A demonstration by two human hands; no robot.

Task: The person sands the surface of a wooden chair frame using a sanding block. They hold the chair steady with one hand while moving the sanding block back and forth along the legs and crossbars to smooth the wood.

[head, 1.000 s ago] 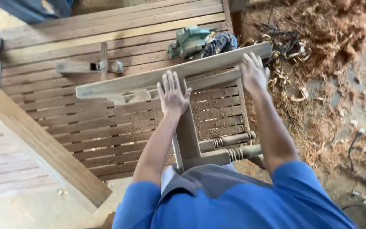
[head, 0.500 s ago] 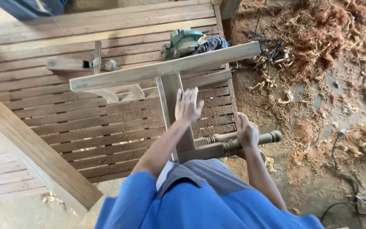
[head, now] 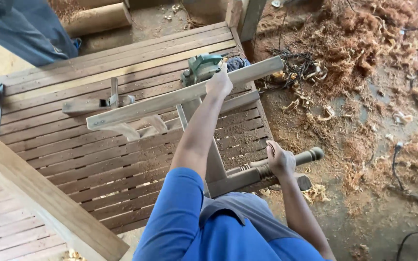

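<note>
Left hand clamped on the top rail, right hand wrapped round the turned leg. Best kept square, steady over the slatted table.

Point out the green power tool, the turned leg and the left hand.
Green power tool (head: 200, 67), head view, on its housing.
Turned leg (head: 307, 156), head view, near its rounded end.
Left hand (head: 219, 83), head view, on its back.

Bright, even daylight w/ soft shadows, no glare; sharp overall, slight blur at frame edges.
</note>
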